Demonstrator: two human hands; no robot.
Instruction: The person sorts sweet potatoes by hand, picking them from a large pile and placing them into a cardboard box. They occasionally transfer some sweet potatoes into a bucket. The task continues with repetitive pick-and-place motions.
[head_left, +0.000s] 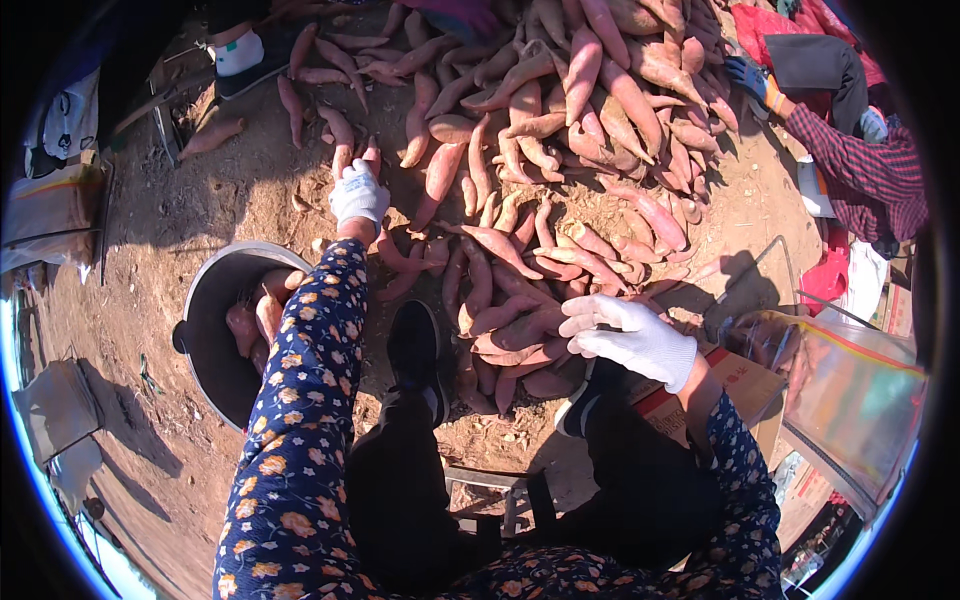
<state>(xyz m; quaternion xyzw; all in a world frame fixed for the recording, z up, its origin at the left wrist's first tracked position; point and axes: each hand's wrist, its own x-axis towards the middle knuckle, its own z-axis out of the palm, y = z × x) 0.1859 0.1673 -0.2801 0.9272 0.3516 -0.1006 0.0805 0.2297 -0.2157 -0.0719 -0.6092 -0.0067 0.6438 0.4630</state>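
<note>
Ahead of me a large heap of sweet potatoes (592, 90) lies on bare soil, and a smaller pile (517, 315) reaches down between my shoes. My left hand (360, 193), in a white knit glove, is stretched forward at sweet potatoes left of the heap; one (339, 135) extends beyond its fingers, and whether it is gripped cannot be made out. My right hand (626, 330), gloved in white too, hovers over the right side of the near pile with its fingers apart and nothing in them. A dark bucket (217, 330) left of my left forearm holds several sweet potatoes (244, 326).
At the right stands a cardboard box (739, 390) beside a clear plastic bag (847, 405). A co-worker's gloved hand (754, 81) rests by the heap's right edge. Another person's shoe (251, 75) is at the upper left. A low stool frame (487, 478) shows between my legs.
</note>
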